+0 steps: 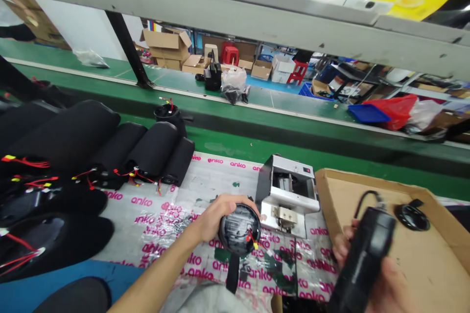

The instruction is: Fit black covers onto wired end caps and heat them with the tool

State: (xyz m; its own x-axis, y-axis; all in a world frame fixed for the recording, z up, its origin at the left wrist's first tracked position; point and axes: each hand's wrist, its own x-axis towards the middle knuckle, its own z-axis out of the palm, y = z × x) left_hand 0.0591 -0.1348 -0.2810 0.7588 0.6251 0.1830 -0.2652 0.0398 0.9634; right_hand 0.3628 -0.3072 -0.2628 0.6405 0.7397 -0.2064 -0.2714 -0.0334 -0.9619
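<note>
My left hand (215, 217) is closed round a round black part (239, 230) with red and yellow wires at its open end, held above the printed plastic sheet (154, 210). My right hand (382, 283) grips a long black cylindrical device (363, 259) with a black cable, over the cardboard tray (436, 254) at the lower right. A small black ring (411, 216) lies in that tray just beyond the device.
A small white machine (290, 194) stands between my hands. Several black fabric-covered cylinders with red wires (110, 151) lie on the left. A green conveyor (257, 127) runs across behind, with a black part (169, 113) on it. A grey shelf beam (235, 14) hangs overhead.
</note>
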